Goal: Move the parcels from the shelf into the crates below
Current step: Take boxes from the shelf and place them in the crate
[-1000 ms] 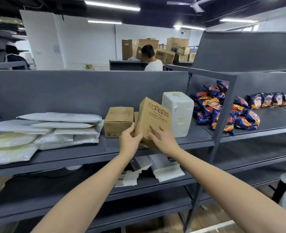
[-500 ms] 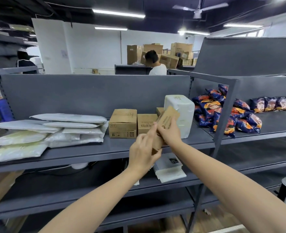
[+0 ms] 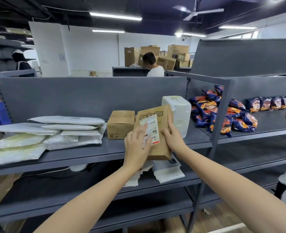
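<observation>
Here, brown parcel [image 3: 158, 148], barcode label [image 3: 151, 130], right hand [image 3: 172, 137] gripping

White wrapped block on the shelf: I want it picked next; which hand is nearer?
Right. The right hand grips the printed cardboard box at its right edge, beside the white wrapped block; the left hand lies on the box's label, farther left.

Your grey shelf [image 3: 81, 153], loaded from left to right.
On its top board, white mailers [image 3: 68, 121] lie stacked flat at the left of the frame. A brown carton [image 3: 120, 125] stands upright at centre, and a white wrapped block [image 3: 181, 111] stands just right of centre. In the right-hand bay, blue-and-orange snack bags [image 3: 236, 120] lie heaped. The lower board [image 3: 71, 190] carries white packets [image 3: 169, 174].
</observation>
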### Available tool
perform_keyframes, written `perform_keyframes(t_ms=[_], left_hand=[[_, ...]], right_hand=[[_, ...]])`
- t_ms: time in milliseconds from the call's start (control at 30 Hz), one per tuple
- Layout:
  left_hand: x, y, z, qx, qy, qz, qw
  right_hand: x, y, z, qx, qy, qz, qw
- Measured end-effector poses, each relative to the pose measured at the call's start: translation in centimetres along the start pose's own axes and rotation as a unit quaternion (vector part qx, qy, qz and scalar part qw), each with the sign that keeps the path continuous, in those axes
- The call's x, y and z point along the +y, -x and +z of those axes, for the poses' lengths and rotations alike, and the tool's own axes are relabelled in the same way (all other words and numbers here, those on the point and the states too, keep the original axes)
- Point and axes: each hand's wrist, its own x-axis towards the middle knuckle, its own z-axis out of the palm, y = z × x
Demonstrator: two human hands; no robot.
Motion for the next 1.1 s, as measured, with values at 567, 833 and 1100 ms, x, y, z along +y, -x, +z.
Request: perform_keyframes(t_ms=[567,833,1100], left_hand=[[-2.1,-2.0,-3.9,-0.234,0.252,-0.171,0.923],[2.0,-3.6,-5.7,-0.412,-0.140,0.103,0.895],[2.9,-2.9,-6.5,-0.388,-0.156,0.054,0.907]], right_hand=[[2.2,4.4,-3.0,-0.010,0.292,-0.098,0.952],[-0.4,4.2,-6.5,-0.189,0.376,-0.171,0.891],[0.8,7.0,-5.8,-0.272,0.310,-0.130,0.902]])
